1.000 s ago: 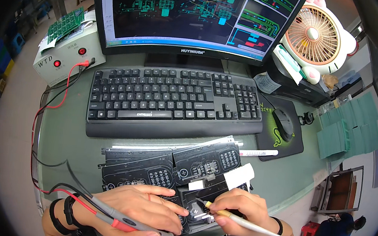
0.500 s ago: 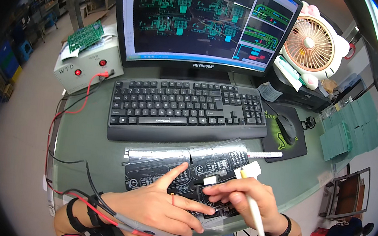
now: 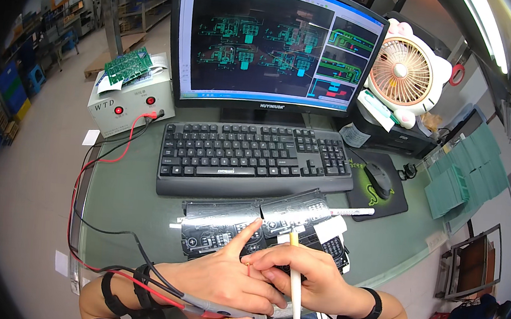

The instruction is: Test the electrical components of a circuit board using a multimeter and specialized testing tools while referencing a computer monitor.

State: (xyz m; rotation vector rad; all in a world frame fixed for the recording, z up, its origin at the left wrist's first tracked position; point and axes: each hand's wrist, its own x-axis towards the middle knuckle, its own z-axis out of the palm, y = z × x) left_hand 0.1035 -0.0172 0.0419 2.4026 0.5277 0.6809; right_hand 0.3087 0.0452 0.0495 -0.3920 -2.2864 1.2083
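Dark printed sheets with pale circuit-like patterns and a glossy surface (image 3: pixel 216 220) lie in front of the keyboard. My left hand (image 3: pixel 225 279) rests palm down over their near edge, one finger stretched out on them. A red and a grey test probe (image 3: pixel 216 309) are held together between its thumb and fingers, their leads running back over the wrist. An orange band circles one finger. My right hand (image 3: pixel 311 282) is closed round a slim white pen-like stick (image 3: pixel 294 289) with a yellow end. Its fingertips touch the left hand beside the band; anything pinched there is hidden.
A black keyboard (image 3: pixel 256 153) and monitor (image 3: pixel 254 42) stand beyond the sheets. Right are a mouse (image 3: pixel 379 180), a white marker (image 3: pixel 354 212), a fan (image 3: pixel 402 69) and green sheets (image 3: pixel 466 173). Left, a grey box (image 3: pixel 129 101) carries green circuit boards (image 3: pixel 127 68); its leads cross the table.
My right hand has moved left from over the sheets to my left hand's fingers. The white stick now stands more upright. The whole view has shifted slightly.
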